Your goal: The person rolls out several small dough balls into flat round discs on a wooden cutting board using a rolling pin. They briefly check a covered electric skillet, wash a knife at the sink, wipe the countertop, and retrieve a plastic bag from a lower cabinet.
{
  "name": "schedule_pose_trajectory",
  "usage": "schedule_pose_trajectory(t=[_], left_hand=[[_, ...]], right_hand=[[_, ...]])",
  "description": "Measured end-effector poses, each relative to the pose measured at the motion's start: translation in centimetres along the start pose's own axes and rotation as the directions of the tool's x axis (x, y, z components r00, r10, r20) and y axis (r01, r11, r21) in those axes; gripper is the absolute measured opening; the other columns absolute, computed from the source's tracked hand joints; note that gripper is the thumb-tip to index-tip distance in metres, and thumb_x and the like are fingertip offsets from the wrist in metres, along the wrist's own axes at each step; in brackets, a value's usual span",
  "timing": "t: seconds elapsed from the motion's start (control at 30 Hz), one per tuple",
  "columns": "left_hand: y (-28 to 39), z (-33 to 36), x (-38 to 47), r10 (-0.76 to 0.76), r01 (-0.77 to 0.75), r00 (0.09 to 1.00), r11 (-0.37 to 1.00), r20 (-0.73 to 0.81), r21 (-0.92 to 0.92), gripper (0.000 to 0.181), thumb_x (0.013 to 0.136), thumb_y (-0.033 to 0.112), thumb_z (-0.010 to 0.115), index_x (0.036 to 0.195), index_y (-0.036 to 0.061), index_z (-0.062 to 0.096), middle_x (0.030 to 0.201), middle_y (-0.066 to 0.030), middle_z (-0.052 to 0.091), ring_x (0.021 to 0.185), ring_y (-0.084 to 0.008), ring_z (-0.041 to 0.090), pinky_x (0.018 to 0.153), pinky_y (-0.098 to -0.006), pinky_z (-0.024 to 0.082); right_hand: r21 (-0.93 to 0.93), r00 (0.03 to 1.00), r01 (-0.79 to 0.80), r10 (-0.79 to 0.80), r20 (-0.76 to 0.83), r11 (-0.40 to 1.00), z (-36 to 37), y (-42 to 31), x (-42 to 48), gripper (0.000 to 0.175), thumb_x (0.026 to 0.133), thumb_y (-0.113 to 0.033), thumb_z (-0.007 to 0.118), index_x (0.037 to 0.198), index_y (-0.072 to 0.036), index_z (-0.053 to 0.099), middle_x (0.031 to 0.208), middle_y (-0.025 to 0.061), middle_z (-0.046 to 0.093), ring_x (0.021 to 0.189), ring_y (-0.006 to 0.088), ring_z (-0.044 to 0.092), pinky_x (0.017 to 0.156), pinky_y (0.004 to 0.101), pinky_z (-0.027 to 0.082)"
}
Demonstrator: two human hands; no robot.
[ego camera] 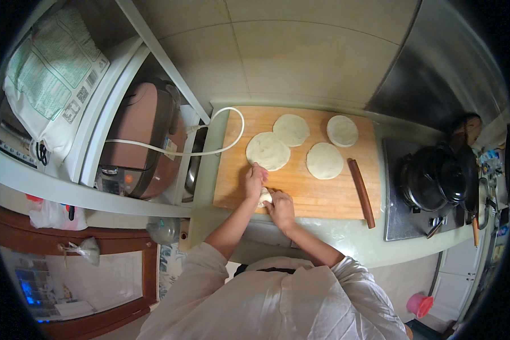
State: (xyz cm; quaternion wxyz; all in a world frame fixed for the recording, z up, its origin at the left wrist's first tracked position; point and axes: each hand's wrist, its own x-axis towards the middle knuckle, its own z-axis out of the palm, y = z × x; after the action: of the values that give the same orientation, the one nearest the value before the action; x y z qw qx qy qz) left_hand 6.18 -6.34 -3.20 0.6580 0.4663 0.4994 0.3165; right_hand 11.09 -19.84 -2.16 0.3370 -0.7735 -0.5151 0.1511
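Observation:
A small folded piece of dough [264, 197] lies near the front edge of the wooden board [318, 199]. My right hand [282, 209] grips it from the right, thumb and fingers against its side. On its other side is my left hand [254, 182], fingers loosely apart and pointing away from me, close to the front edge of a large flat dough round [267, 151]. That round touches or overlaps a second dough round [291, 130] behind it. Farther right lies a third dough round [324, 160]. A white round bowl [342, 131], apparently with pale flour inside, sits at the back right.
A wooden rolling pin [361, 193] lies along the board's right side, its near end past the front edge. A black pot [425, 180] stands on the stove [393, 212]. At left, a rice cooker [129, 127] sits on a shelf; a white cable [208, 152] loops over the board's corner.

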Motion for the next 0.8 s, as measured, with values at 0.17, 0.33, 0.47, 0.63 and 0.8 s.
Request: schedule_pose_trajectory(t=[0.17, 0.33, 0.47, 0.63, 0.8], left_hand=[[-1.8, -0.4, -1.9, 0.434, -0.354, 0.900, 0.771, -0.029, 0.529, 0.053, 0.106, 0.036, 0.037, 0.074, 0.0009, 0.059, 0.060, -0.0100, 0.059, 0.058, -0.0221, 0.060, 0.058, -0.0369, 0.047], [0.0, 0.1, 0.0, 0.409, -0.345, 0.904, 0.871, -0.128, 0.350, 0.051, 0.107, 0.035, 0.036, 0.074, 0.0031, 0.058, 0.061, -0.0079, 0.059, 0.054, -0.0185, 0.058, 0.055, -0.0330, 0.048], [-0.4, -1.1, 0.9, -0.070, 0.069, 0.998, 0.994, -0.005, -0.084, 0.051, 0.107, 0.037, 0.037, 0.075, 0.0039, 0.058, 0.063, -0.0065, 0.060, 0.060, -0.0152, 0.060, 0.057, -0.0300, 0.048], [-1.9, -0.8, -1.6, 0.333, -0.330, 0.941, 0.869, 0.058, 0.368, 0.048, 0.107, 0.035, 0.038, 0.078, 0.0033, 0.059, 0.070, -0.0062, 0.064, 0.062, -0.0171, 0.061, 0.060, -0.0301, 0.049], [-1.4, -0.6, -0.5, 0.572, -0.479, 0.820, 0.683, 0.005, 0.552, 0.043, 0.108, 0.030, 0.038, 0.079, 0.0042, 0.058, 0.071, -0.0072, 0.065, 0.063, -0.0177, 0.061, 0.061, -0.0308, 0.050]], right_hand=[[-0.109, 0.997, 0.067, -0.070, -0.029, 0.992, -0.5, -1.5, 0.1, 0.043, 0.076, -0.011, 0.071, 0.117, -0.001, 0.066, 0.096, 0.0155, 0.066, 0.094, 0.0350, 0.062, 0.086, 0.0424, 0.048], [0.059, 1.000, -0.018, 0.019, -0.018, 0.998, -0.2, -0.1, 0.5, 0.043, 0.075, -0.009, 0.071, 0.117, 0.000, 0.066, 0.093, 0.0180, 0.065, 0.090, 0.0355, 0.062, 0.084, 0.0447, 0.048], [0.126, 0.998, -0.057, 0.053, 0.032, 0.990, 0.0, -1.5, 1.2, 0.046, 0.076, -0.011, 0.074, 0.119, 0.001, 0.065, 0.098, 0.0184, 0.065, 0.093, 0.0343, 0.061, 0.084, 0.0439, 0.049], [-0.010, 0.993, 0.112, -0.111, 0.031, 0.994, -0.9, -1.0, 0.6, 0.047, 0.077, -0.015, 0.077, 0.120, 0.001, 0.065, 0.101, 0.0175, 0.066, 0.098, 0.0331, 0.060, 0.084, 0.0433, 0.049], [0.057, 1.000, -0.004, 0.005, -0.025, 0.998, -1.1, -0.7, 0.6, 0.049, 0.077, -0.014, 0.075, 0.121, 0.002, 0.063, 0.094, 0.0151, 0.064, 0.096, 0.0325, 0.060, 0.085, 0.0422, 0.050]])
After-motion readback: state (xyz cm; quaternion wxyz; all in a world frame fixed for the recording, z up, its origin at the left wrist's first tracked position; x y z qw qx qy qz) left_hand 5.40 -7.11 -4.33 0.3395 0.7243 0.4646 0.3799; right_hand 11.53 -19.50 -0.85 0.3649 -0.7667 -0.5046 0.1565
